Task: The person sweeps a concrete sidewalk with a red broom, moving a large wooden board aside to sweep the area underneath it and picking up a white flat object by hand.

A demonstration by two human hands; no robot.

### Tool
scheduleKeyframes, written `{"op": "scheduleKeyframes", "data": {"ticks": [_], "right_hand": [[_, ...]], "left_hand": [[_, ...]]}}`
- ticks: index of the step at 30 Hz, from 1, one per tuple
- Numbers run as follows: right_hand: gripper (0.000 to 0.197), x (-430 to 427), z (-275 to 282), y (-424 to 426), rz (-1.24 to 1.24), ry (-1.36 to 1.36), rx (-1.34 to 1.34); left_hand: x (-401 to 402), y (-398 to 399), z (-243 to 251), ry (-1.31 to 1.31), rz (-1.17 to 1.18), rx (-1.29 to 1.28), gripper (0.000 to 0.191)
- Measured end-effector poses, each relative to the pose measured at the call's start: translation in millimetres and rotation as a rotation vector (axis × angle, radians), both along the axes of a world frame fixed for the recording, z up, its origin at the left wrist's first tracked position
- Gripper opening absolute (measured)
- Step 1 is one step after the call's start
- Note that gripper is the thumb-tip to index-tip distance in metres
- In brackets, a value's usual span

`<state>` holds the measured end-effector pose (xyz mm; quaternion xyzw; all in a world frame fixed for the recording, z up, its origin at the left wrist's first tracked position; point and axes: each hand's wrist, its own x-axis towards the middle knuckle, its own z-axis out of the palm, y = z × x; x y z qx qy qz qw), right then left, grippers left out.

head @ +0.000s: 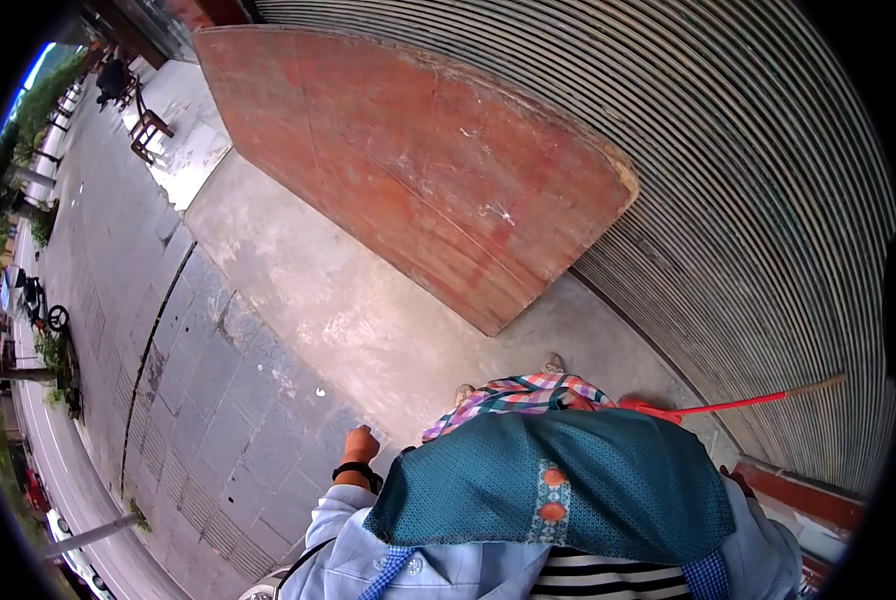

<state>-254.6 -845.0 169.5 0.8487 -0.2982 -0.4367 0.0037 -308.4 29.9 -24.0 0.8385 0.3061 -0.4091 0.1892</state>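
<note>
My left hand [361, 444] hangs at my side with a dark band on the wrist, its fingers curled; nothing shows in it. Most of my right hand is hidden behind the teal cloth [605, 480] over my chest and the sleeve, with only a dark bit visible at the cuff [740, 480]. A checked cloth [523, 394] hangs below the teal one. Just to the right of it, a red tool with a long handle [733, 403] lies or leans by the shutter. Ahead of me a large reddish wooden board [418, 165] leans on the shutter.
A ribbed metal roller shutter [755, 247] runs along the right. Concrete floor meets grey paving [215, 390] on the left. Farther off stand a wooden chair [147, 129], a person in dark clothes [111, 79] and a parked two-wheeler [39, 304]. Parked cars [72, 551] line the road.
</note>
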Motion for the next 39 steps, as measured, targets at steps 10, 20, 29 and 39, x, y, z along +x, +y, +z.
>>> {"op": "scheduleKeyframes", "data": {"ticks": [10,20,29,39], "right_hand": [[0.064,-22,-7,82,-0.399,-0.168,-0.182],[0.102,26,-95,-110,-0.516,-1.132,0.006],[0.102,170,-44,-222,-0.718,-1.450,0.233],[0.026,173,-68,-218,-0.635,-1.319,0.787]], "left_hand": [[30,59,-19,-0.500,0.092,0.033,0.039],[-38,-12,-24,-0.049,-0.277,-0.111,0.048],[-143,-51,76,-0.026,-0.139,-0.025,0.047],[-201,-116,90,0.059,-0.036,0.135,0.033]]}}
